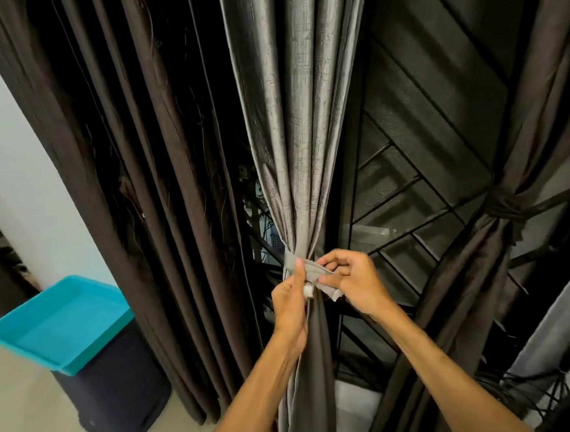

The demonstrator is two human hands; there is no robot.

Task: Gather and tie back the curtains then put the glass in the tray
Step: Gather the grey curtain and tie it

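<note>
Curtains, three: grey curtain (293,149) gathered, both hands, left hand (290,309), right hand (355,283), pinching its tieback (313,272), one tray (61,323).

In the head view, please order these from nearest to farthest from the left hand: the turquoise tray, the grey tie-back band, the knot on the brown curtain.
From the left hand:
1. Grey tie-back band, held in its fingers.
2. Turquoise tray, low on the left.
3. Knot on the brown curtain, on the right.
</note>
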